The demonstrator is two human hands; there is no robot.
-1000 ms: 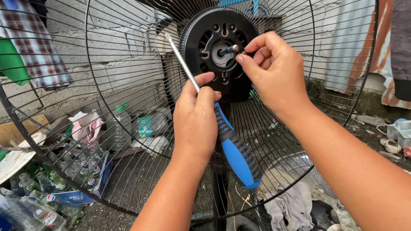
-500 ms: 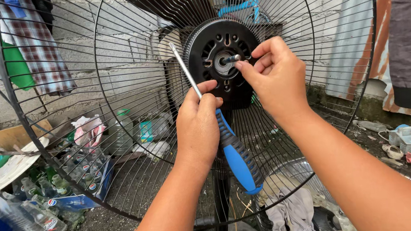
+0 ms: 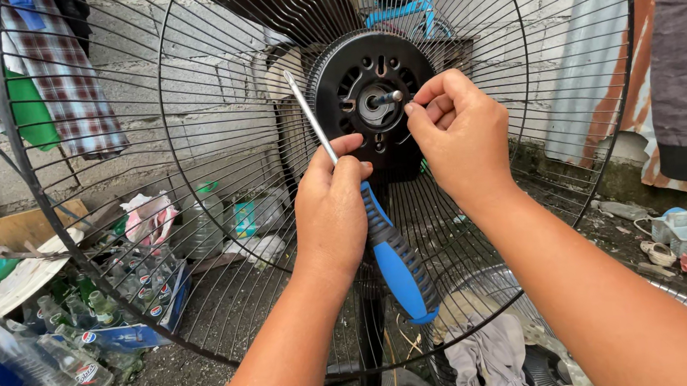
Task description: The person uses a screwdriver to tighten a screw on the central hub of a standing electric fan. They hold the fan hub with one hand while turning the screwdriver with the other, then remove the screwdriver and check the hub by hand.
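A large black wire fan guard (image 3: 190, 148) stands in front of me, with the black round motor housing (image 3: 349, 72) and its metal shaft (image 3: 387, 97) at the centre. My left hand (image 3: 333, 210) grips a screwdriver (image 3: 395, 259) with a blue and black handle; the handle points down and right, the steel shank points up and left. My right hand (image 3: 458, 133) is at the right side of the motor face, its fingertips pinched just beside the shaft. Whether they hold a small part is hidden.
Glass bottles in crates (image 3: 82, 323) lie on the ground at the lower left. Clothes (image 3: 61, 85) hang at the upper left against a block wall. A second guard with rags (image 3: 490, 354) lies below. A small plastic basket (image 3: 686, 229) sits at the right.
Both hands stay at the motor; my right fingers keep working next to the shaft. The view has shifted slightly, with the fan sitting a bit further right in the frame.
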